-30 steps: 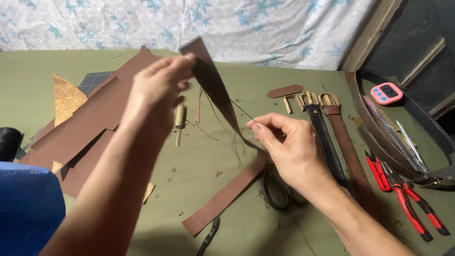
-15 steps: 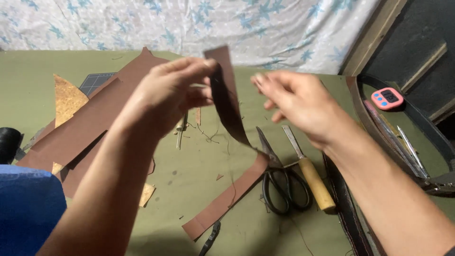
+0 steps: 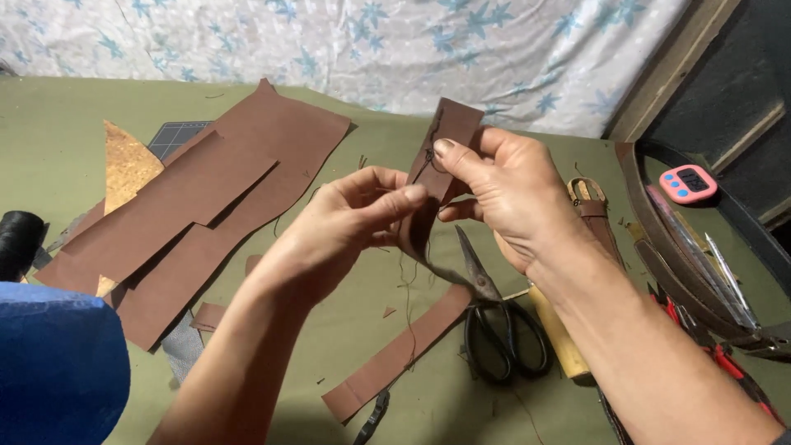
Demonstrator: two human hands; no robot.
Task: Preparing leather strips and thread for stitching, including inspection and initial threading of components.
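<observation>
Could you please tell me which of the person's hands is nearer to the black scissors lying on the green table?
The right. The right hand is raised just above and behind the black scissors, its wrist passing beside them. The left hand is farther off to the left.

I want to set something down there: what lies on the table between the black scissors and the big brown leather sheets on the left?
In the head view, between the scissors and the leather sheets lies the lower end of the brown leather strip, with small leather scraps beside it.
</observation>
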